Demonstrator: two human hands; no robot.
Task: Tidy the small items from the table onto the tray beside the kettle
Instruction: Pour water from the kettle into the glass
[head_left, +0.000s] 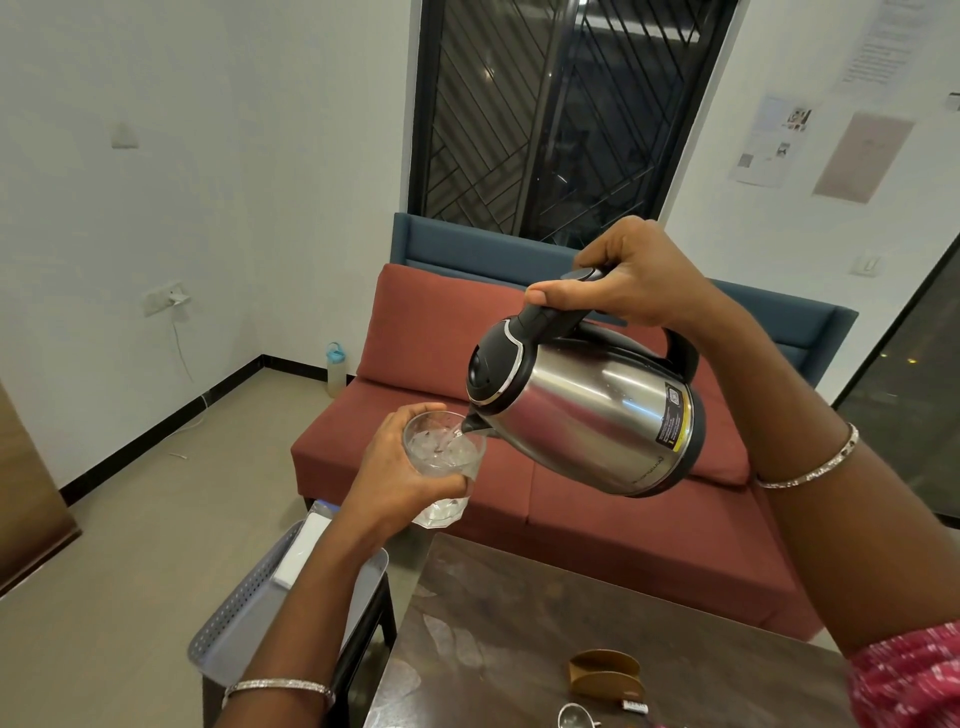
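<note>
My right hand (623, 280) was wrapped tight round the black handle of the steel kettle (587, 415), thumb laid along the top near the lid. The kettle was up in the air and tipped over, with its spout right at the rim of the glass (444, 447). My left hand (410, 467) had its fingers curled round that glass from the side, holding it up in front of the red sofa (519, 499). Water was running from the spout into the glass.

The grey perforated tray (244, 613) sat on a low stand just left of the desk (519, 623), under my left forearm, with a flat white thing (301, 551) lying in it. On the desk's near end were a gold holder (605, 673) and, just beside it, a small round metal item (574, 719), cut off by the edge so I couldn't tell exactly what.
</note>
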